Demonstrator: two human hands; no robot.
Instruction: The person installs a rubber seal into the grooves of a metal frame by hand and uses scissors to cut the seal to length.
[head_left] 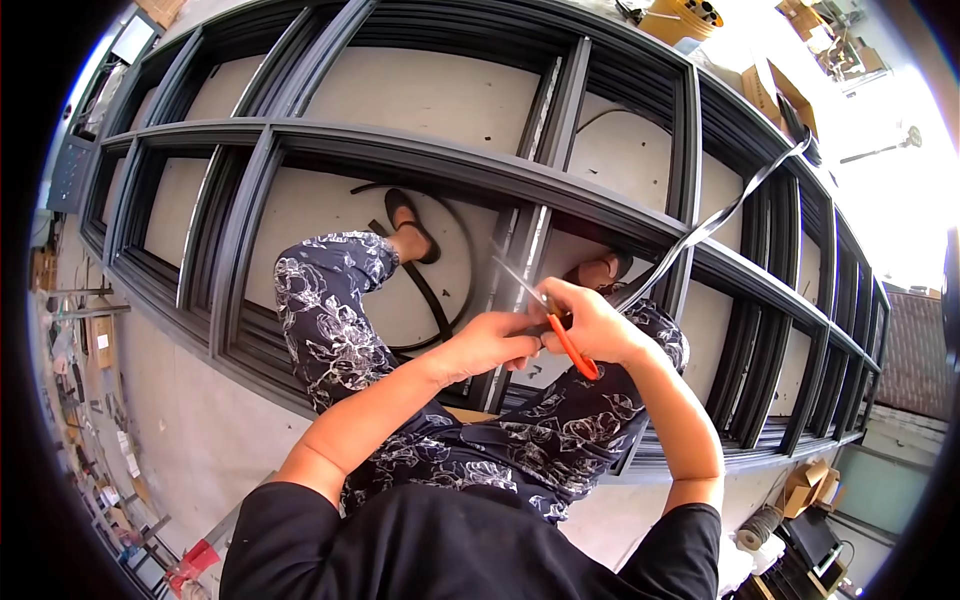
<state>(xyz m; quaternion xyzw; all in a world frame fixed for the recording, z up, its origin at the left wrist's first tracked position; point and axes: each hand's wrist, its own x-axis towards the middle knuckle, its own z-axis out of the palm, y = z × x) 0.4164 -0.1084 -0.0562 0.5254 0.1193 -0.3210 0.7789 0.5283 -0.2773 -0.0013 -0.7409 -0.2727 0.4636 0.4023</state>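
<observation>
My right hand [598, 325] is closed around a pair of scissors with orange handles [573, 352]. Their thin blades point up and to the left, over a bar of a dark grey metal frame [400, 140]. Close beside them, my left hand [482, 346] has its fingers curled together at the right fingertips; whatever they pinch is hidden. A long black strip with a shiny edge [712, 222] comes down from the frame's far right side and passes behind my right hand, where its end is hidden.
Stacked frames surround my legs, with crossbars on both sides. Black rubber strip [432, 300] lies curled on the floor by my foot. Beyond the frame stand a yellow bucket [680, 20] and a cardboard box [765, 90]. Tools and parts [110, 450] line the left; more boxes [808, 487] sit lower right.
</observation>
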